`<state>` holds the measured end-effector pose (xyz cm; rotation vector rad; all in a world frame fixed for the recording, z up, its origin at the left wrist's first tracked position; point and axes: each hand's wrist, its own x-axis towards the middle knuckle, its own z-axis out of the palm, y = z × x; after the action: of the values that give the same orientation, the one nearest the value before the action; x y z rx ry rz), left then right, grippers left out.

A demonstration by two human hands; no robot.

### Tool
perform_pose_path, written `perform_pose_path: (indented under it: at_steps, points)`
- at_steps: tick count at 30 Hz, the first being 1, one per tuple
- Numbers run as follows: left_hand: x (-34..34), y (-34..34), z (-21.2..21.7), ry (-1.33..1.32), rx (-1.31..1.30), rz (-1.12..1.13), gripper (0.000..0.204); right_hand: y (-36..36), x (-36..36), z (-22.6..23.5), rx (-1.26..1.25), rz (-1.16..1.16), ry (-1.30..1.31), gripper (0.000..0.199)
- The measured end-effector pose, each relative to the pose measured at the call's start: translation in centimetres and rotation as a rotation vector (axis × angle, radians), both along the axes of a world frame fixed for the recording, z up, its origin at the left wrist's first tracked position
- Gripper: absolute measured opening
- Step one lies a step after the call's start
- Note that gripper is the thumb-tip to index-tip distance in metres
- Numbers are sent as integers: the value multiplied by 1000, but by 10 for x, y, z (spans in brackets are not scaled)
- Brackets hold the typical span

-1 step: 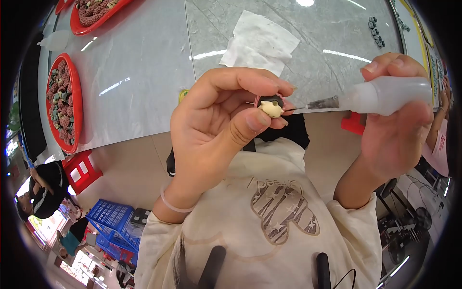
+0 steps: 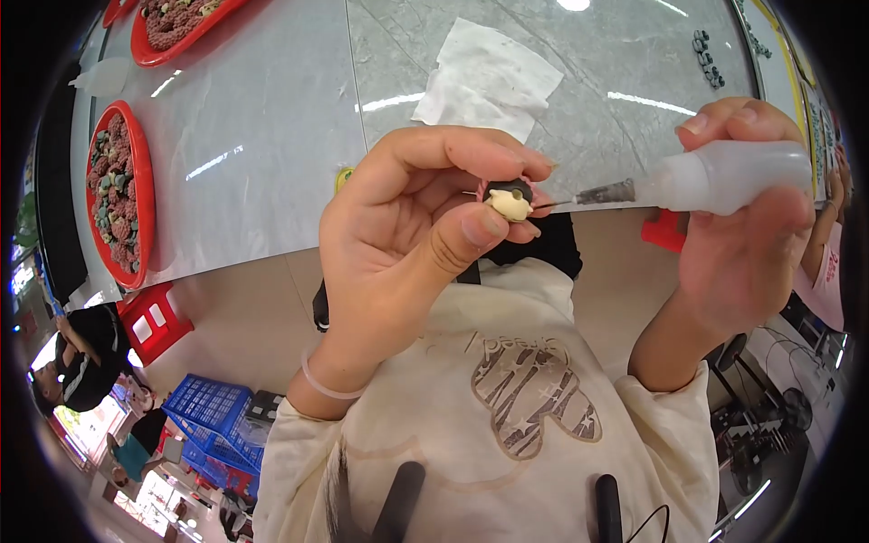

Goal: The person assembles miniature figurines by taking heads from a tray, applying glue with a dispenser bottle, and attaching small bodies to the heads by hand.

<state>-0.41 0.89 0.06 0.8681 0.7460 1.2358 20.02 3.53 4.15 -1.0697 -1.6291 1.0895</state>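
Observation:
My left hand (image 2: 398,226) pinches a small figurine (image 2: 510,201) between thumb and fingers. The figurine has a cream lower part, a dark top and pink at its sides. Wrapped in the fingers of my right hand (image 2: 747,244) is a translucent squeeze bottle (image 2: 733,176), tipped on its side. Its thin needle tip (image 2: 605,194) points left and reaches the figurine's right side; whether it touches is too small to tell. Both hands are above the table's near edge, and my left fingers partly hide the figurine.
A white tissue (image 2: 489,77) lies on the grey table (image 2: 272,100) beyond my hands. Red trays (image 2: 145,199) of small pink and green pieces stand at the left, near another clear bottle (image 2: 101,77). Several small dark pieces (image 2: 706,59) lie at the far right.

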Motion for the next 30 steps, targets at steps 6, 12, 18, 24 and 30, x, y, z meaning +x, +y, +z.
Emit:
perform_pose_path:
  at_steps: [6, 12, 18, 24, 30]
  points:
    - [0, 1, 1, 44, 28, -6, 31, -4, -6, 1, 83, -44, -57, 50]
    - [1, -1, 0, 16, -12, -18, 33, -5, -4, 2, 337, 130, 12, 53]
    - [-3, 0, -1, -19, -49, -53, 34, -3, -4, 1, 315, 112, 60, 49]
    - [0, 3, 3, -70, -94, -62, 33, 3, -2, 2, 123, -46, 93, 40]
    - [3, -1, 4, -75, -112, -34, 30, 25, -23, -43, 221, -234, -183, 33]
